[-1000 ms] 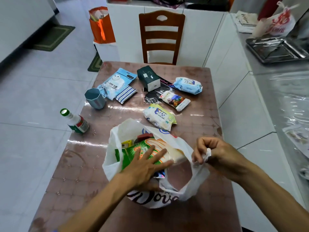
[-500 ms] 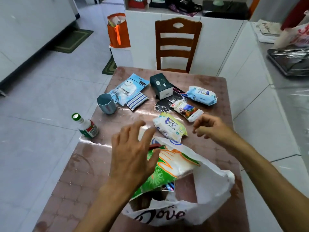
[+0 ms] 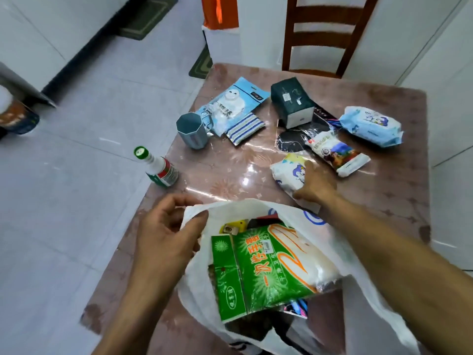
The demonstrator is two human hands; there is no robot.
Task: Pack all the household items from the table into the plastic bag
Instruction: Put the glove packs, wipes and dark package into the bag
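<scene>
The white plastic bag (image 3: 330, 242) lies open at the near end of the table (image 3: 399, 201), holding a green packet (image 3: 258, 267) and smaller items. My left hand (image 3: 166, 231) pinches the bag's left rim between thumb and fingers. My right hand (image 3: 316, 184) grips a white and yellow tissue pack (image 3: 288, 172) just beyond the bag. Further back lie a blue wipes pack (image 3: 371, 125), a colourful sachet (image 3: 337, 151), a dark green box (image 3: 291, 105), a black packet (image 3: 291, 139), a blue glove packet (image 3: 234, 103), a striped cloth (image 3: 244, 128) and a blue cup (image 3: 192, 133).
A green-capped bottle (image 3: 158, 167) stands at the table's left edge. A wooden chair (image 3: 325, 34) is pushed in at the far end, with an orange bag (image 3: 220, 11) on a white box beside it. Tiled floor lies to the left.
My right hand reached forward and closed on the tissue pack. My left hand came off the green packet and took the bag's left rim. The view tilted down.
</scene>
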